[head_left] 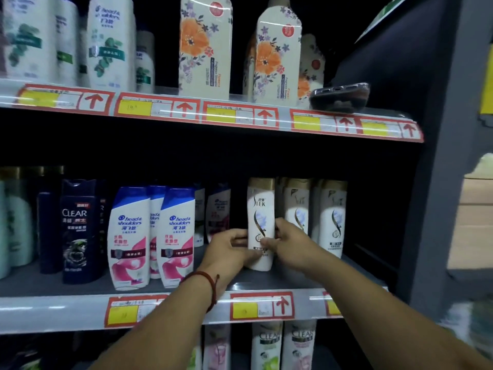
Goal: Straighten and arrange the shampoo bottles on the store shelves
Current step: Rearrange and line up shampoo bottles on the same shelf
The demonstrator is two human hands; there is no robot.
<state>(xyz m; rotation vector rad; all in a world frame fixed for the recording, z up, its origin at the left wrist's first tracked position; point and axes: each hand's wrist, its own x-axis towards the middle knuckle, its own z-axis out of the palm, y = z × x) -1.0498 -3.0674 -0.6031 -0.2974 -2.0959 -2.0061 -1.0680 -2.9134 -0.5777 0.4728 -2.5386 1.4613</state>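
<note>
Two hands (226, 248) (289, 244), seemingly around one white bottle (261, 206)

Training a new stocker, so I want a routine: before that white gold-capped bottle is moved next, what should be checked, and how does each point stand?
1. Grip: ok, the left hand and right hand both pinch the white gold-capped bottle low down.
2. Bottle upright, label facing out: ok.
3. In line with the matching bottles on its right: not ok, it stands further forward.
4. Space behind it: cannot tell, too dark.
5. The phone on the shelf above is clear of both hands: ok.
</note>
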